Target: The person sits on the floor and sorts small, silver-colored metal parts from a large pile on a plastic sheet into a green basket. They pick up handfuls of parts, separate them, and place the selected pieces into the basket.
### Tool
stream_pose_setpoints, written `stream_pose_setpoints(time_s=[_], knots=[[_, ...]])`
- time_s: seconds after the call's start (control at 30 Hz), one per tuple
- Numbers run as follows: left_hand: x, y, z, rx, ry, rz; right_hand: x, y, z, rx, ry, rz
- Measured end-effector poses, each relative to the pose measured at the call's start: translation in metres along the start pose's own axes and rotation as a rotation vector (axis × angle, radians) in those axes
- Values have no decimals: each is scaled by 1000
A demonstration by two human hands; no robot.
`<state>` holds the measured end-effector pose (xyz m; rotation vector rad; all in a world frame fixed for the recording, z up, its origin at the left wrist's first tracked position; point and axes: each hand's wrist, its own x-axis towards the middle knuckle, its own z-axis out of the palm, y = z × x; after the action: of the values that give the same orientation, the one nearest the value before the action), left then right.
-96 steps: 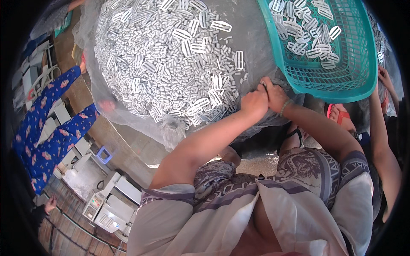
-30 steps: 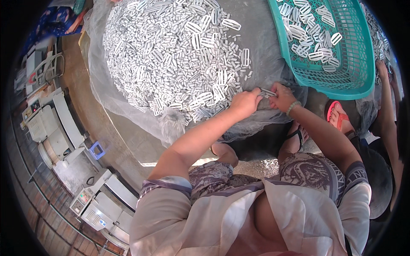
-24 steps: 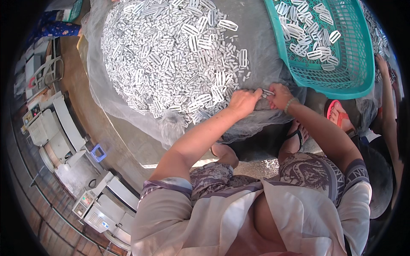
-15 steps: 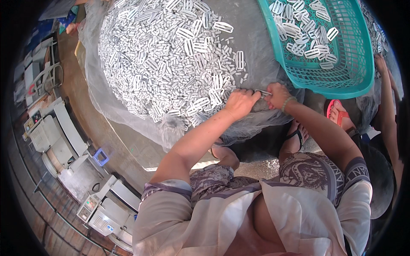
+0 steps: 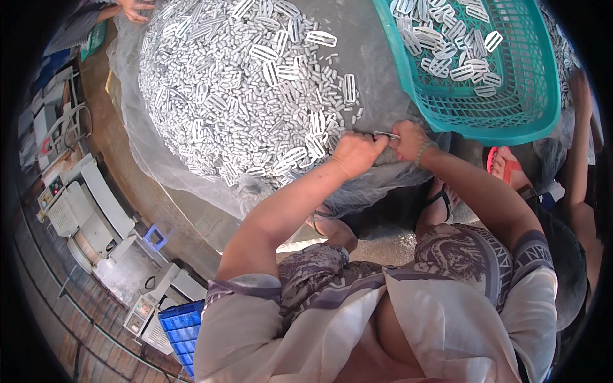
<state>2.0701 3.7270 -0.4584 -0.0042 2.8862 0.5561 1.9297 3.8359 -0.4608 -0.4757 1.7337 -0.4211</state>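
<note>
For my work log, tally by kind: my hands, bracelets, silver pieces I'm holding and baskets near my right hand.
Left hand and right hand: 2
Bracelet: 1
Held silver piece: 1
Teal basket: 1
Total: 5

A blue crate (image 5: 181, 332) and purple stool (image 5: 149, 233) appear beside pale machines (image 5: 67, 209).

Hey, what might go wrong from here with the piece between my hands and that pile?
The thin grey piece sits at the fingertips of your left hand and right hand, so it could slip. The left hand is beside the loose pile; a bump might scatter bits. The plastic sheet hangs loosely nearby and might snag.
</note>
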Motion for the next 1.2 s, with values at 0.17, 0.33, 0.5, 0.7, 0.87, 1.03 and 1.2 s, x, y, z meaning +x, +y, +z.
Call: stream_pose_setpoints(time_s=[0.17,0.33,0.5,0.7,0.87,1.03,1.2], knots=[[10,24,-2,56,-154,-102,10,4,-1,-131,-4,-109],[11,-2,-13,-167,-163,-253,15,17,-1,6,-97,-113],[-2,-10,-21,-207,-143,-274,15,11,-3,7,-42,-98],[3,-1,-13,-66,-123,-130,11,7,-3,59,-92,-45],[2,2,-3,15,-23,-40,14,9,-2,47,-99,-16],[6,29,-5,26,-74,-135,12,12,-2,-65,-43,-73],[17,53,15,45,-98,-256,17,16,-1,-285,51,-297]])
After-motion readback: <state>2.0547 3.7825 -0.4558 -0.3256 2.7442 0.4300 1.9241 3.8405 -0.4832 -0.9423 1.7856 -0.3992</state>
